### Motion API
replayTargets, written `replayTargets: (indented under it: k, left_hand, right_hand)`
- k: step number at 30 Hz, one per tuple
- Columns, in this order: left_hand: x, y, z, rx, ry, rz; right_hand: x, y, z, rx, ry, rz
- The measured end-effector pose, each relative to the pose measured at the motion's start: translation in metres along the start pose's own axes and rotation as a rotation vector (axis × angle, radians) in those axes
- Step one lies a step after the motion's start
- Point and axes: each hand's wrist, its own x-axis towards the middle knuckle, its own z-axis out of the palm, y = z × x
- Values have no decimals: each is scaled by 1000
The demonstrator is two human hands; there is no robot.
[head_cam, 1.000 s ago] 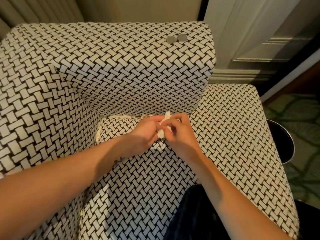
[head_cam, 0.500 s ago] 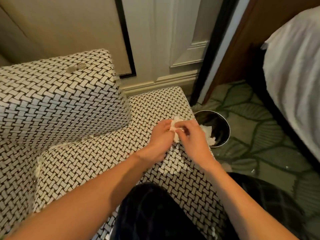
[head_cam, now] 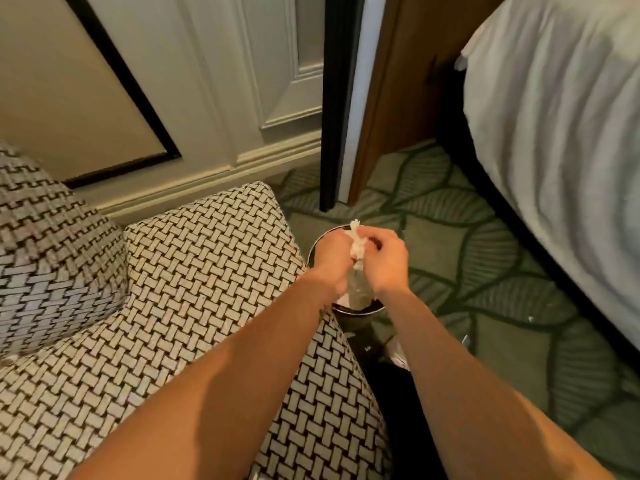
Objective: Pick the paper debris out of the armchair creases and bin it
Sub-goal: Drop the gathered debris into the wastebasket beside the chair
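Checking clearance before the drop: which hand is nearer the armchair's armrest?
Left. The left hand grips the paper wad just beyond the armrest edge, above the bin; the right hand grips the same wad on its far side, toward the bed.

Green leaf-patterned carpet [head_cam: 446,237] — on it stand the dark bin [head_cam: 360,322], the armchair [head_cam: 207,271], the bed [head_cam: 561,140].

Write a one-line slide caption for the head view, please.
The left hand and right hand hold crumpled white paper above the dark bin beside the woven-pattern armchair.
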Motion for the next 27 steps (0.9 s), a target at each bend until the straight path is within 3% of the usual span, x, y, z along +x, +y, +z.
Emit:
replayTargets:
  k: [5,8,17,23,27]
  left_hand:
    - [17,-3,-5,-191,121,-122]
    - [12,-3,-8,-222,93,-157]
    - [-87,-3,-50,-258,-73,-20]
    - [-170,-6,-127,-217,-51,100]
    - [-218,-24,-195,-166,-12,170]
  right_hand:
    - [12,15,8,-39,24,50]
    - [11,12,5,55,28,133]
    - [-76,-64,0,222,-271,90]
    - [-161,-111,6,178,-448,-23]
    - [-228,-143,32,74,-658,-121]
